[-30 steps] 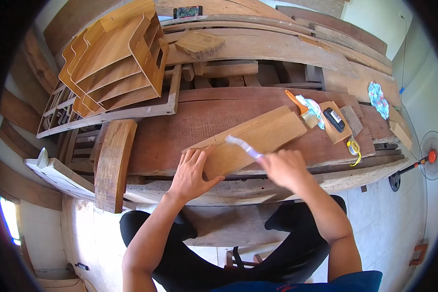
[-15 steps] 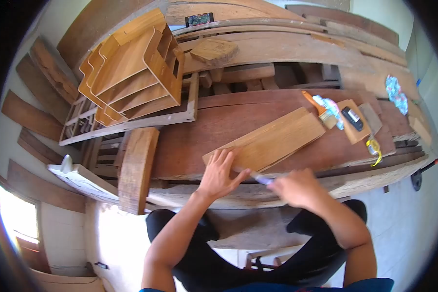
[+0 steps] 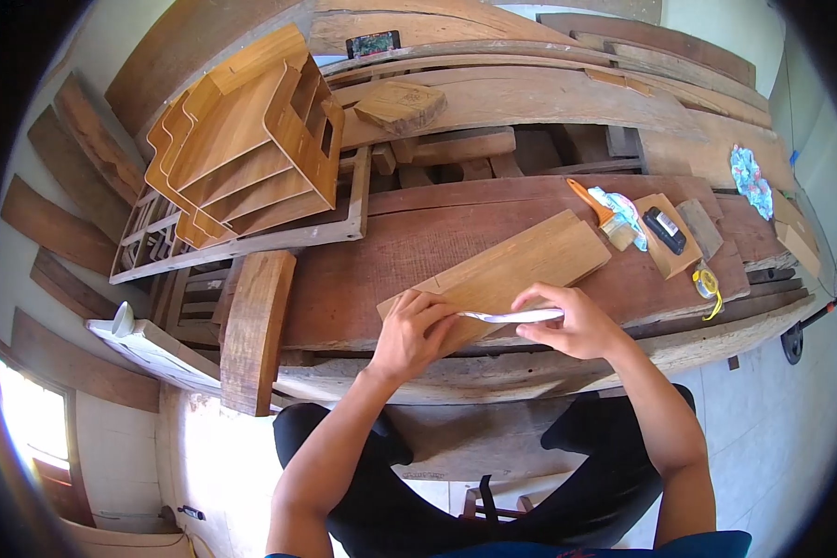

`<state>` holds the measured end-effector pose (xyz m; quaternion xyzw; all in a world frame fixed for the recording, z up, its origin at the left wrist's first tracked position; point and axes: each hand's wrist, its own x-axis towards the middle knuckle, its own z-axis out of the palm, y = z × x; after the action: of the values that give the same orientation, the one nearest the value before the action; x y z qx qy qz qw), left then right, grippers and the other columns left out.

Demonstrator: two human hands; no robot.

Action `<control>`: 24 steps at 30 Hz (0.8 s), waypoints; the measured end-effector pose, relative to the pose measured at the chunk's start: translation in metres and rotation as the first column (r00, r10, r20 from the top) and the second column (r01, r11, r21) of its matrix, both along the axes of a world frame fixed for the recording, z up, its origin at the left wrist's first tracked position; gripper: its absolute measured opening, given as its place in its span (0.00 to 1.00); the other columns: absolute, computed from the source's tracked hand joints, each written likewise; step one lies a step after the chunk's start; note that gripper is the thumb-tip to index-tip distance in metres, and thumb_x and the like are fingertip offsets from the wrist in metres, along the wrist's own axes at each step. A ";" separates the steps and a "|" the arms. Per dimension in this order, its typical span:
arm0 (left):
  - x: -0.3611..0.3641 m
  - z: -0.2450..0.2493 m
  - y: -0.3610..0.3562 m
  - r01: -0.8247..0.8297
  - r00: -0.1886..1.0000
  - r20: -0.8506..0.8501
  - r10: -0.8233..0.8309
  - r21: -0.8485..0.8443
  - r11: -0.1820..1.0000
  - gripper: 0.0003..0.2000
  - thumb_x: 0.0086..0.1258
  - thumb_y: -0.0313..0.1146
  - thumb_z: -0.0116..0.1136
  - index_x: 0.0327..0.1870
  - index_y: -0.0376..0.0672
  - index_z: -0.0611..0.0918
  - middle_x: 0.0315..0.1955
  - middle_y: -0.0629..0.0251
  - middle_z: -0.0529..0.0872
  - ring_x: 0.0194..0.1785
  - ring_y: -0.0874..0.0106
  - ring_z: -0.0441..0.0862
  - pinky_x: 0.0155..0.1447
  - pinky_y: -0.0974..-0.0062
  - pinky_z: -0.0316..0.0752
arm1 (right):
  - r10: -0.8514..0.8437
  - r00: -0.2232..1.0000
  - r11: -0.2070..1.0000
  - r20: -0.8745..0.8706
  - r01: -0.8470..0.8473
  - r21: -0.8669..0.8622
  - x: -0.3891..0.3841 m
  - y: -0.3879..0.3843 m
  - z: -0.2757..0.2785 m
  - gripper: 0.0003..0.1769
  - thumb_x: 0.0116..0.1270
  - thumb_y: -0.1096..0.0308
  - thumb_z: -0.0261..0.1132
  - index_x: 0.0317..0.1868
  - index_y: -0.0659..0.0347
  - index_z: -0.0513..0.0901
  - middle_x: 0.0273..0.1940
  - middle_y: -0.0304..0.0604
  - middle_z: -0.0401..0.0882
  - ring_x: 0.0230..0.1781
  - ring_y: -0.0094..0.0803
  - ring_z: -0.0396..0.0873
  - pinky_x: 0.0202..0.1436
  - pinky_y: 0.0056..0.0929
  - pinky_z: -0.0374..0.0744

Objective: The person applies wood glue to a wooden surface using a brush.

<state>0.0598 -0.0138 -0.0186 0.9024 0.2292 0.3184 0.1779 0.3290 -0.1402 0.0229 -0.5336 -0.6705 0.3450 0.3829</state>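
Note:
A thin white and purple tool (image 3: pixel 513 317) spans the gap between my hands, over the front edge of a light brown board (image 3: pixel 502 270). At its narrow left end, my left hand (image 3: pixel 413 333) is closed with thumb and fingers pinched on it. My right hand (image 3: pixel 572 322) holds the thicker right end between thumb and fingers. The board lies slanted on a reddish-brown plank (image 3: pixel 372 270). What exactly the tool is, I cannot make out.
A wooden tiered organizer (image 3: pixel 242 139) stands at upper left beside a thick wood block (image 3: pixel 258 325). To the right lie a brush (image 3: pixel 593 200), a crumpled cloth (image 3: pixel 751 181), a black device (image 3: pixel 665 230) and a tape measure (image 3: pixel 706 281). A phone (image 3: pixel 373 44) rests at the back.
My right hand has moved up and its fingers have spread along the tool, which now lies nearly level. My left hand has gone from resting flat on the board to pinching the tool's tip.

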 end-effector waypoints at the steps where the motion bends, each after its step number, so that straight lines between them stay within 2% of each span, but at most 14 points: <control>1: 0.000 0.002 0.001 0.005 1.000 0.015 -0.004 -0.019 1.000 0.07 0.69 0.27 0.71 0.45 0.39 0.92 0.45 0.57 0.91 0.52 0.57 0.84 0.61 0.59 0.79 | 0.015 0.960 0.957 -0.281 -0.095 -0.274 0.001 -0.002 0.008 0.20 0.71 0.64 0.77 0.59 0.58 0.84 0.44 0.38 0.91 0.34 0.19 0.85 0.36 0.24 0.82; 2: 0.001 0.003 0.003 0.011 1.000 0.027 -0.010 -0.037 0.999 0.07 0.69 0.27 0.71 0.45 0.39 0.92 0.45 0.57 0.91 0.52 0.57 0.84 0.60 0.59 0.79 | 0.091 0.856 0.943 -0.509 -0.239 -0.233 -0.001 -0.001 -0.003 0.18 0.71 0.63 0.77 0.57 0.56 0.83 0.41 0.36 0.90 0.34 0.19 0.83 0.37 0.18 0.80; 4: 0.002 0.000 0.002 0.048 0.999 0.006 -0.047 -0.061 0.997 0.06 0.69 0.27 0.71 0.44 0.38 0.92 0.46 0.57 0.91 0.53 0.57 0.84 0.61 0.60 0.79 | 0.120 0.844 0.948 -0.523 -0.253 -0.191 -0.019 -0.001 -0.014 0.16 0.72 0.62 0.76 0.55 0.56 0.83 0.39 0.34 0.89 0.33 0.19 0.83 0.35 0.23 0.79; 5: 0.002 -0.002 0.002 0.059 0.998 -0.017 -0.060 -0.057 0.997 0.07 0.69 0.27 0.71 0.45 0.38 0.91 0.47 0.57 0.91 0.54 0.57 0.84 0.62 0.60 0.78 | 0.120 0.952 0.981 -0.281 -0.156 -0.111 -0.029 -0.001 -0.019 0.13 0.75 0.60 0.73 0.52 0.55 0.83 0.36 0.34 0.88 0.30 0.21 0.82 0.34 0.28 0.79; 6: 0.000 -0.001 0.001 0.067 0.997 -0.040 -0.070 -0.053 0.996 0.08 0.69 0.27 0.71 0.46 0.38 0.91 0.48 0.56 0.91 0.55 0.57 0.83 0.62 0.60 0.78 | 0.101 0.995 0.995 -0.005 -0.101 -0.013 -0.036 -0.001 -0.023 0.12 0.76 0.60 0.71 0.50 0.56 0.82 0.35 0.39 0.88 0.31 0.25 0.85 0.37 0.34 0.80; 8: -0.001 0.001 0.003 0.036 0.999 -0.013 -0.036 -0.017 0.999 0.13 0.68 0.30 0.72 0.52 0.38 0.90 0.52 0.56 0.90 0.57 0.56 0.83 0.64 0.59 0.78 | 0.015 0.991 0.966 0.133 -0.049 0.254 -0.043 -0.002 -0.036 0.09 0.75 0.62 0.70 0.49 0.55 0.82 0.33 0.43 0.89 0.30 0.30 0.88 0.35 0.34 0.82; 12: -0.013 0.001 0.008 -0.115 0.990 -0.073 0.119 0.058 0.992 0.30 0.65 0.43 0.78 0.67 0.40 0.82 0.58 0.56 0.88 0.61 0.53 0.82 0.69 0.56 0.76 | -0.310 0.891 0.926 0.330 0.204 0.318 -0.027 0.004 -0.037 0.08 0.72 0.67 0.70 0.49 0.53 0.83 0.37 0.40 0.90 0.26 0.38 0.88 0.31 0.36 0.87; 14: -0.020 0.005 0.006 -0.143 0.980 -0.144 0.138 -0.022 0.989 0.40 0.60 0.51 0.80 0.71 0.40 0.77 0.59 0.55 0.87 0.62 0.52 0.82 0.70 0.54 0.75 | -0.324 0.865 0.894 0.384 0.147 0.423 -0.033 0.001 -0.038 0.07 0.70 0.67 0.71 0.47 0.53 0.84 0.38 0.41 0.90 0.28 0.38 0.89 0.33 0.36 0.88; 16: -0.022 0.008 0.004 -0.140 0.976 -0.180 0.126 -0.070 0.988 0.48 0.56 0.57 0.82 0.75 0.41 0.74 0.61 0.55 0.86 0.64 0.51 0.81 0.72 0.53 0.74 | -0.082 0.935 0.921 0.344 -0.061 0.385 -0.052 -0.009 -0.030 0.07 0.68 0.69 0.74 0.44 0.55 0.86 0.36 0.42 0.89 0.30 0.41 0.89 0.33 0.37 0.86; 17: -0.024 0.008 0.003 -0.117 0.977 -0.188 0.101 -0.079 0.990 0.51 0.54 0.60 0.82 0.75 0.41 0.73 0.62 0.54 0.86 0.65 0.51 0.80 0.72 0.53 0.74 | 0.038 0.949 0.927 0.312 -0.150 0.344 -0.056 -0.012 -0.027 0.07 0.70 0.67 0.75 0.45 0.54 0.87 0.38 0.38 0.90 0.32 0.33 0.89 0.35 0.36 0.86; 20: -0.029 0.007 0.001 -0.074 0.970 -0.235 0.060 -0.054 0.996 0.54 0.51 0.66 0.81 0.76 0.42 0.72 0.64 0.52 0.83 0.70 0.50 0.77 0.76 0.51 0.70 | 0.060 0.998 0.995 0.026 -0.062 0.073 -0.023 0.005 -0.032 0.04 0.75 0.68 0.72 0.46 0.56 0.87 0.40 0.35 0.91 0.34 0.23 0.87 0.36 0.30 0.86; 21: -0.030 0.007 0.000 -0.065 0.968 -0.246 0.055 -0.033 0.997 0.54 0.50 0.68 0.80 0.75 0.42 0.73 0.65 0.51 0.81 0.71 0.50 0.75 0.78 0.51 0.69 | -0.036 0.982 0.999 -0.187 0.031 -0.030 -0.007 0.016 -0.043 0.03 0.78 0.70 0.69 0.47 0.58 0.86 0.39 0.36 0.90 0.35 0.17 0.84 0.38 0.24 0.84; 22: -0.031 0.008 -0.001 -0.086 0.955 -0.289 0.073 -0.030 0.996 0.54 0.51 0.68 0.80 0.76 0.42 0.73 0.66 0.50 0.81 0.72 0.49 0.75 0.79 0.51 0.68 | -0.166 0.949 0.983 -0.267 0.139 -0.117 0.007 0.022 -0.045 0.05 0.79 0.67 0.69 0.46 0.58 0.88 0.39 0.36 0.90 0.33 0.20 0.84 0.34 0.22 0.83; 24: -0.032 0.009 -0.003 -0.132 0.923 -0.367 0.115 -0.020 0.991 0.54 0.51 0.67 0.79 0.76 0.43 0.72 0.67 0.50 0.80 0.73 0.49 0.73 0.80 0.51 0.66 | -0.087 0.939 0.994 -0.334 0.060 -0.088 0.019 0.025 -0.047 0.07 0.79 0.67 0.69 0.48 0.62 0.87 0.38 0.40 0.90 0.32 0.20 0.84 0.33 0.21 0.84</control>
<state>0.0278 -0.0173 -0.0097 0.9256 0.3216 0.1505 0.1315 0.3478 -0.1150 -0.0237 -0.5058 -0.5610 0.4422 0.4838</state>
